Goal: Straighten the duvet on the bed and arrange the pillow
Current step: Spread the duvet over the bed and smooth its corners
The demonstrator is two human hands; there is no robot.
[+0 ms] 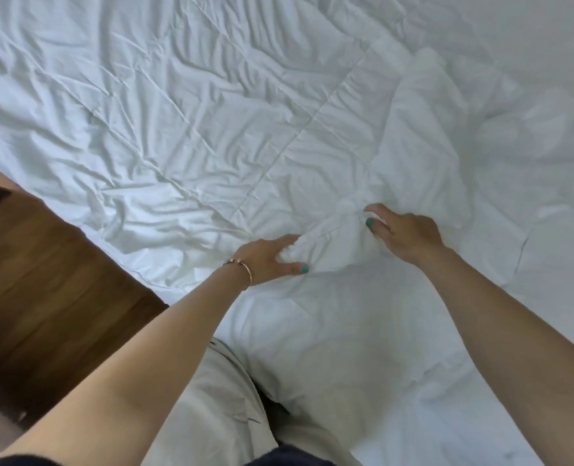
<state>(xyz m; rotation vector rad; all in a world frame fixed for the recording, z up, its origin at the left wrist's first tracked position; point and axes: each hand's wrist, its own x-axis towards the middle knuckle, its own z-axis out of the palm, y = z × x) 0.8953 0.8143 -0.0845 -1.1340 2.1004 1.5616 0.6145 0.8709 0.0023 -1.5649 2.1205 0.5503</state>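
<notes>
A: What's nearest?
B: Both bare arms reach out over the bed's near edge. The left hand point(272, 258), with a bracelet point(242, 268) on its wrist, pinches a bunched fold of the white duvet point(184, 122).
A: And the right?
B: The right hand point(403, 232) grips the same ridge of fabric, just beside it.
A: Farther out?
B: The duvet spreads wrinkled toward the bed's far side. Wooden floor point(43, 264) shows off the left edge.

A bedroom at home: rumpled white duvet point(184, 105) across a bed, wood-plank floor point(43, 280) alongside
</notes>
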